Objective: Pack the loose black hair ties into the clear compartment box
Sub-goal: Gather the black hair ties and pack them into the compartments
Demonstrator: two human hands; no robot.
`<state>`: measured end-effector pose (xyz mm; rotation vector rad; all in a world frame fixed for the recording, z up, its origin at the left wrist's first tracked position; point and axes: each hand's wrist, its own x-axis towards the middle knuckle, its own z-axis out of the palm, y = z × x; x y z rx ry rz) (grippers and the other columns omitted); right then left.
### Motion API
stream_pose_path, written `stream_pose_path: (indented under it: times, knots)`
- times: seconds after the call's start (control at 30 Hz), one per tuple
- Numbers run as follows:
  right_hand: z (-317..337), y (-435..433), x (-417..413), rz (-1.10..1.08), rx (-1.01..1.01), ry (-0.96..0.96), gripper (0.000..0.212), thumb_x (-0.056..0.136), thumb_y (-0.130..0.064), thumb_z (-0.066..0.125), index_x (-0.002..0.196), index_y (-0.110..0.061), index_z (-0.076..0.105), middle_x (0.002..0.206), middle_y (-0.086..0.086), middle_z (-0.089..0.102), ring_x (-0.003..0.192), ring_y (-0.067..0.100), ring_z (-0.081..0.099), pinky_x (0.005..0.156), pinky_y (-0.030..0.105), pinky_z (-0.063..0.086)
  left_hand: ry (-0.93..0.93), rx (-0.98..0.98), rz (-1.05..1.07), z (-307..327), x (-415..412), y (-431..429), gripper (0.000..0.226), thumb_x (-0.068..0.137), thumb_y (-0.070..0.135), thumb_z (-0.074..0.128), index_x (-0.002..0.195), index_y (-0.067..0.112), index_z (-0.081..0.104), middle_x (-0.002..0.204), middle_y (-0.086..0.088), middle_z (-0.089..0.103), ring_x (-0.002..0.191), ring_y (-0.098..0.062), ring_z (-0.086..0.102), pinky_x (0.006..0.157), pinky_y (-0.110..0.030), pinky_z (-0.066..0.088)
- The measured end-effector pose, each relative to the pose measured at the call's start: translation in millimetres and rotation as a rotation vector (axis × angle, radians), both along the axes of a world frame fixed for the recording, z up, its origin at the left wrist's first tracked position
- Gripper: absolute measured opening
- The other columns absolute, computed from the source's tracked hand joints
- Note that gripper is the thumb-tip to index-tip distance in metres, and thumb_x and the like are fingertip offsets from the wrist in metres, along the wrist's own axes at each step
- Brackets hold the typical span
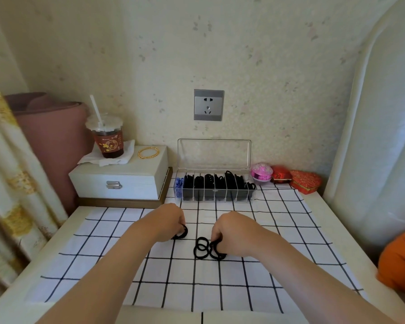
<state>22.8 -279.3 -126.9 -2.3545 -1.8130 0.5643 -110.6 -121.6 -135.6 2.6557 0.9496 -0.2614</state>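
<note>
Because the black hair ties [201, 247] are soft, light elastic loops, they should flatten and stretch under a pinch, and they are likely to snag on one another. Hooking a finger through a loop or pinching one side of the band looks the surest hold. A small cluster of them lies overlapping on the checked cloth [278, 242] in the middle of the table [351, 253], just beside the right hand [234, 232]. That hand is curled, its fingers closed on a few ties at the cluster's right edge. The left hand [168, 222] is apart from it, also curled, pinching a single tie [182, 233] that touches the cloth. The clear compartment box [216, 192] stands beyond both hands against the wall with its lid [214, 153] raised. Most compartments are dark with ties, and the leftmost holds blue pieces [178, 185].

Fingertips of both hands are hidden behind the knuckles, so how many ties each holds cannot be told. The overlapping loops are hard to count, and whether any compartment has room left is unclear from this angle.
</note>
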Motion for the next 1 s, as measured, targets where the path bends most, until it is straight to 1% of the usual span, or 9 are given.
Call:
stream_pose_path:
  times: [0.13, 0.27, 0.33, 0.4, 0.5, 0.6, 0.77, 0.9, 1.0]
  knots:
    - [-0.1, -2.2, 1.1, -0.054, -0.022, 0.056, 0.014, 0.080, -0.022, 0.068, 0.092, -0.019, 0.073, 0.093, -0.004, 0.068, 0.088, 0.020, 0.066, 0.070, 0.027, 0.052, -0.201, -0.188, -0.025, 11.0, -2.9, -3.0, 0.005, 0.094, 0.025, 0.062, 0.097, 0.025, 0.065, 0.093, 0.006, 0.067, 0.082, -0.009, 0.062, 0.070, -0.022, 0.049]
    - [1.6, 1.2, 14.8, -0.129, 0.047, 0.190, 0.027, 0.083, -0.014, 0.065, 0.105, -0.027, 0.073, 0.091, -0.013, 0.063, 0.082, 0.010, 0.064, 0.064, 0.021, 0.052, -0.234, -0.405, -0.124, 16.3, -3.0, -12.8, 0.017, 0.084, 0.018, 0.073, 0.098, 0.028, 0.072, 0.085, 0.009, 0.072, 0.076, -0.005, 0.067, 0.076, -0.023, 0.056]
    - [2.3, 2.0, 20.2, -0.166, 0.043, 0.255, 0.032, 0.086, -0.014, 0.065, 0.115, -0.026, 0.071, 0.097, -0.011, 0.064, 0.069, 0.010, 0.062, 0.057, 0.022, 0.053, -0.180, -0.395, -0.181, 15.9, -1.6, -18.1, 0.023, 0.082, 0.016, 0.074, 0.102, 0.029, 0.075, 0.085, 0.016, 0.071, 0.074, 0.004, 0.065, 0.073, -0.015, 0.053]
    - [2.0, 1.9, 24.3, -0.204, 0.034, 0.321, 0.022, 0.087, -0.013, 0.066, 0.100, -0.028, 0.076, 0.087, -0.009, 0.069, 0.057, 0.012, 0.060, 0.055, 0.026, 0.056, -0.130, -0.361, -0.203, 15.9, -0.6, -22.7, 0.025, 0.082, 0.017, 0.074, 0.104, 0.029, 0.076, 0.085, 0.019, 0.070, 0.073, 0.005, 0.063, 0.070, -0.012, 0.050]
    - [3.6, 0.2, 27.8, -0.213, 0.058, 0.327, 0.029, 0.088, -0.009, 0.063, 0.077, -0.034, 0.073, 0.072, -0.012, 0.067, 0.059, 0.008, 0.059, 0.054, 0.022, 0.052, -0.071, -0.221, -0.219, 12.3, 3.0, -27.8, 0.026, 0.082, 0.021, 0.075, 0.106, 0.029, 0.077, 0.094, 0.015, 0.069, 0.080, -0.001, 0.060, 0.072, -0.013, 0.047]
    - [7.0, -2.1, 29.1, -0.197, 0.090, 0.289, 0.026, 0.089, -0.007, 0.060, 0.089, -0.027, 0.075, 0.075, -0.014, 0.065, 0.054, -0.003, 0.057, 0.047, 0.011, 0.040, -0.058, -0.137, -0.199, 9.0, 9.1, -32.0, 0.023, 0.084, 0.018, 0.072, 0.105, 0.027, 0.077, 0.103, 0.010, 0.071, 0.087, -0.007, 0.061, 0.075, -0.016, 0.046]
    - [10.0, -4.1, 31.0, -0.178, 0.133, 0.361, 0.026, 0.090, -0.006, 0.059, 0.096, -0.022, 0.078, 0.077, -0.008, 0.073, 0.054, -0.001, 0.062, 0.054, 0.018, 0.048, 0.016, 0.032, -0.290, 6.5, 12.6, -37.1, 0.022, 0.089, 0.020, 0.065, 0.110, 0.024, 0.072, 0.117, 0.005, 0.056, 0.100, -0.017, 0.059, 0.081, -0.027, 0.050]
    - [10.9, -2.7, 32.4, -0.170, 0.204, 0.387, 0.019, 0.092, -0.011, 0.062, 0.095, -0.021, 0.078, 0.078, -0.007, 0.074, 0.062, 0.000, 0.067, 0.054, 0.013, 0.046, -0.029, -0.092, -0.271, 6.8, 10.2, -34.3, 0.022, 0.096, 0.023, 0.056, 0.114, 0.019, 0.068, 0.115, 0.003, 0.053, 0.101, -0.019, 0.058, 0.090, -0.035, 0.052]
    - [14.3, -1.8, 32.3, -0.220, 0.288, 0.428, 0.020, 0.094, -0.011, 0.061, 0.094, -0.025, 0.074, 0.078, -0.007, 0.071, 0.053, -0.003, 0.062, 0.056, 0.019, 0.051, -0.160, -0.222, -0.197, 12.6, 10.3, -28.2, 0.017, 0.099, 0.028, 0.052, 0.107, 0.018, 0.064, 0.101, -0.002, 0.061, 0.091, -0.019, 0.059, 0.083, -0.034, 0.050]
